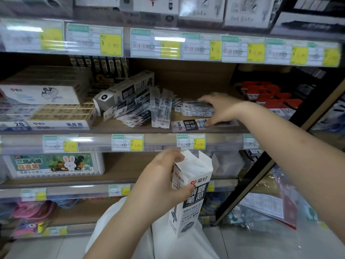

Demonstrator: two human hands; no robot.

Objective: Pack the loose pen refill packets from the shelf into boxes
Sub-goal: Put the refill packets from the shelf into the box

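My left hand [168,176] grips a tall white refill box [192,199] upright below the shelf edge; its top flap is open and packets show inside. My right hand [220,107] reaches onto the wooden shelf [130,126] and closes around a small stack of white refill packets [197,109]. One dark-labelled packet [188,125] lies just under that hand near the shelf's front. A heap of loose packets [141,109] is spread left of it. Another white refill box [125,90] lies tilted on top of the heap.
Flat eraser boxes [61,116] fill the shelf's left side and red-topped packs [270,96] its right. Price-tag rails [127,143] run along each shelf edge. A marker set with a rabbit [54,165] sits one shelf down. Plastic bags [270,208] lie on the floor at right.
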